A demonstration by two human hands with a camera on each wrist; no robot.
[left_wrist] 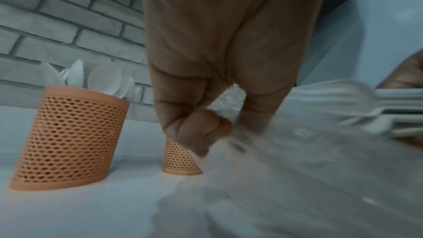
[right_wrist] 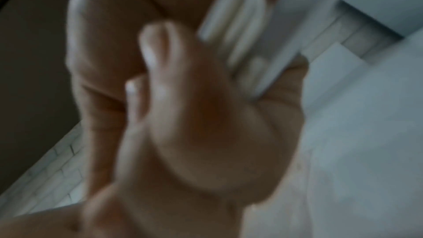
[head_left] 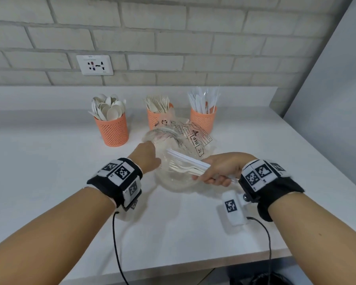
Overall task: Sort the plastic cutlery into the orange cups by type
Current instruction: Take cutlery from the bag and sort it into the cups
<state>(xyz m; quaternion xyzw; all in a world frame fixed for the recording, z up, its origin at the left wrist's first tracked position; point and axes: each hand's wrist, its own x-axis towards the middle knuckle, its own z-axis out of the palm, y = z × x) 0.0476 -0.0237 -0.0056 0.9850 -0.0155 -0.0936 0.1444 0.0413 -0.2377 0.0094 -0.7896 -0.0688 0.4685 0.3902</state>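
Three orange mesh cups stand by the wall: the left cup [head_left: 114, 128] [left_wrist: 68, 140] holds spoons, the middle cup [head_left: 155, 118] [left_wrist: 181, 158] forks, the right cup [head_left: 203, 119] knives. A clear plastic bag [head_left: 181, 140] [left_wrist: 297, 160] lies crumpled in front of them. My left hand [head_left: 147, 156] [left_wrist: 206, 124] pinches the bag's left edge. My right hand [head_left: 218, 171] [right_wrist: 194, 106] grips a bundle of white cutlery [head_left: 186, 164] [left_wrist: 377, 104] [right_wrist: 233, 24], forks and flat handles, with its ends reaching into the bag's mouth. The right wrist view is blurred.
The white counter [head_left: 60, 171] ends at a grey partition [head_left: 327, 89] on the right and a brick wall with a socket [head_left: 95, 64] behind. Black cables [head_left: 116, 243] hang from both wrist cameras over the front edge.
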